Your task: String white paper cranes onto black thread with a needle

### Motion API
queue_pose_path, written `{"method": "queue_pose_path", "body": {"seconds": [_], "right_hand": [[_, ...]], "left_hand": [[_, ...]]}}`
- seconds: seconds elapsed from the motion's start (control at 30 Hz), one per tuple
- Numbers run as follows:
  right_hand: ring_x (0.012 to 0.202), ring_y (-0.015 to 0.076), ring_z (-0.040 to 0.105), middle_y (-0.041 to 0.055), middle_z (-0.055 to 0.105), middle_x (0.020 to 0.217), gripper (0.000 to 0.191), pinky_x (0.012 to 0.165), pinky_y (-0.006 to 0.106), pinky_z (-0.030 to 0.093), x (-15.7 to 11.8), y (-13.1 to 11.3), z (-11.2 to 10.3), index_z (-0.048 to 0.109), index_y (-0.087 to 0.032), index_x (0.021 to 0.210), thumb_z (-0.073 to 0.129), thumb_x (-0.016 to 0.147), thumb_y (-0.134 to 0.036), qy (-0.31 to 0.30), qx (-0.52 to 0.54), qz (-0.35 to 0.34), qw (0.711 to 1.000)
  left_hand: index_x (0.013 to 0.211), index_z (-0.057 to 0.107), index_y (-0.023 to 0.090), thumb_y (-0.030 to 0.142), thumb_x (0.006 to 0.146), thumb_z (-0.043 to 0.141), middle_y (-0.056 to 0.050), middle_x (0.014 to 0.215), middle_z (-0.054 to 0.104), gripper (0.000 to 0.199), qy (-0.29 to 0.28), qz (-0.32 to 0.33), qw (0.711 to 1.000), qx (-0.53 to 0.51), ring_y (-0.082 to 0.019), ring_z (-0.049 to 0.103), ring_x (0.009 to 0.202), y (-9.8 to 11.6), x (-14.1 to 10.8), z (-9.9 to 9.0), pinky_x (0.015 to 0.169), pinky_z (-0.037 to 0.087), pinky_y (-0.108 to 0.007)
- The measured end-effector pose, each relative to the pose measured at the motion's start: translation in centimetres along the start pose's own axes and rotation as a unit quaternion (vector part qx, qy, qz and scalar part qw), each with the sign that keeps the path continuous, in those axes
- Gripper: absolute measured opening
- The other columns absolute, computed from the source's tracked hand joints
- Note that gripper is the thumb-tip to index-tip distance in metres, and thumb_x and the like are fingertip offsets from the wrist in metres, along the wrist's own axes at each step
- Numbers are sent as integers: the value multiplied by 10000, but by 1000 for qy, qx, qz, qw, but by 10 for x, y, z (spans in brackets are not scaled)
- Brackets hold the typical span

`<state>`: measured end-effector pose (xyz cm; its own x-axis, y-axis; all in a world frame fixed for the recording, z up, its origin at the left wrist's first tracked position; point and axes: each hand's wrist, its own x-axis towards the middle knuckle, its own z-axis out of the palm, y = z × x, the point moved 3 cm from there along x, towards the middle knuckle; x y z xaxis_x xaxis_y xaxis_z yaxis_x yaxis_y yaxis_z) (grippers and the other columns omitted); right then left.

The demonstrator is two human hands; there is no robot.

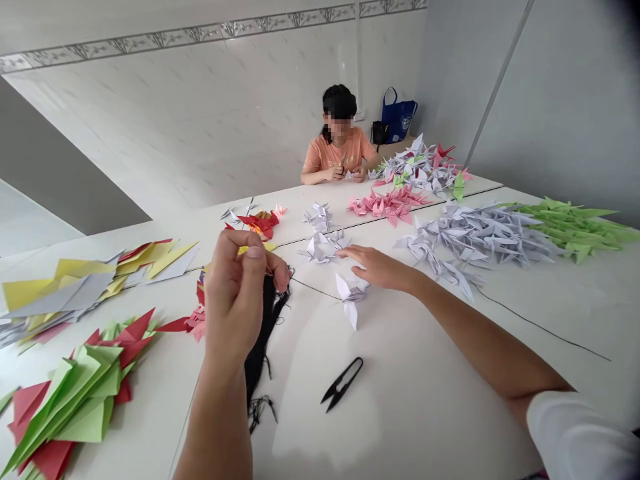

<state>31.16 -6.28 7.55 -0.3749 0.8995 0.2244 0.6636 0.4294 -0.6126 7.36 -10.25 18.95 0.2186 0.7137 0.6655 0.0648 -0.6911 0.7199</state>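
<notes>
Thread (263,340) pinched firmly in the left hand's (235,293) fingers, nice steady tension; right hand (380,268), fingers spread apart, stretches out just beside a white origami crane (351,297)!

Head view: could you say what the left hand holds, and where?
The left hand pinches a tangled bunch of black thread near its top, between thumb and fingertips.

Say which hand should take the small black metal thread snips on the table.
Right: the right hand is empty and near the small black metal thread snips, while the left hand is pinching a bunch of black thread.
</notes>
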Motion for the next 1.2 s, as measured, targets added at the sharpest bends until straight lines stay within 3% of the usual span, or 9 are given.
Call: {"method": "queue_pose_path", "body": {"seconds": [0.1,0.2,0.3,0.43,0.53,0.7,0.87,1.03,1.2], "right_hand": [[1225,232,652,102,709,1275,336,1070,390,471,-12,-39,-22,594,-190,1342,480,1029,-226,81,122,-82,986],[1187,205,673,80,727,1231,328,1005,350,504,-26,-74,-25,578,-217,1340,470,1070,-369,32,241,-124,962],[1032,180,697,52,742,1061,266,923,322,515,-35,-91,-23,610,-214,1208,483,1068,-402,12,288,-121,950],[799,141,661,2,682,827,158,785,273,510,-38,-91,-22,602,-204,1013,560,1035,-355,47,311,-99,944],[723,120,604,-30,604,778,123,720,254,486,-37,-90,-20,577,-219,1022,602,1008,-339,76,295,-92,948],[566,87,329,-91,332,661,189,536,211,307,-41,-94,-15,539,-253,1056,683,937,-278,151,191,-79,967],[504,74,206,-109,189,591,130,484,222,183,-48,-96,-10,591,-242,969,691,906,-187,233,143,-89,958],[492,72,179,-99,164,583,120,471,228,156,-50,-97,-7,673,-248,968,680,903,-148,267,125,-103,950],[506,84,218,-74,220,587,45,460,233,194,-49,-92,-4,715,-248,849,747,871,-226,259,169,-93,946]], "left_hand": [[927,477,221,341,1050,494,39,621,595,174,-35,-7,999,12,-134,588,582,1,-5,12,673,520,-309],[921,471,215,350,1058,481,12,703,643,192,-82,-13,997,3,-143,649,679,2,-9,24,712,530,-309],[933,481,215,341,1057,489,3,756,645,177,-108,-17,994,-22,-148,667,729,1,-13,32,717,540,-309],[930,534,208,306,1038,538,-9,811,655,146,-95,-6,995,8,-143,668,768,0,-16,35,734,535,-306],[932,550,203,282,1036,540,-15,855,666,130,-93,6,996,7,-137,677,804,1,-17,37,754,543,-293],[920,580,190,228,1019,559,-4,897,615,108,-91,39,994,42,-106,671,768,4,-18,43,714,535,-253],[945,588,195,201,1015,547,-25,946,610,82,-81,71,990,86,-118,632,840,7,-22,44,750,527,-252],[934,592,198,166,990,540,-14,964,612,83,-60,63,990,112,-103,618,815,9,-26,44,720,523,-228],[875,603,206,162,945,573,4,859,653,88,-42,50,986,151,-109,593,736,12,-28,44,700,481,-241]]}}
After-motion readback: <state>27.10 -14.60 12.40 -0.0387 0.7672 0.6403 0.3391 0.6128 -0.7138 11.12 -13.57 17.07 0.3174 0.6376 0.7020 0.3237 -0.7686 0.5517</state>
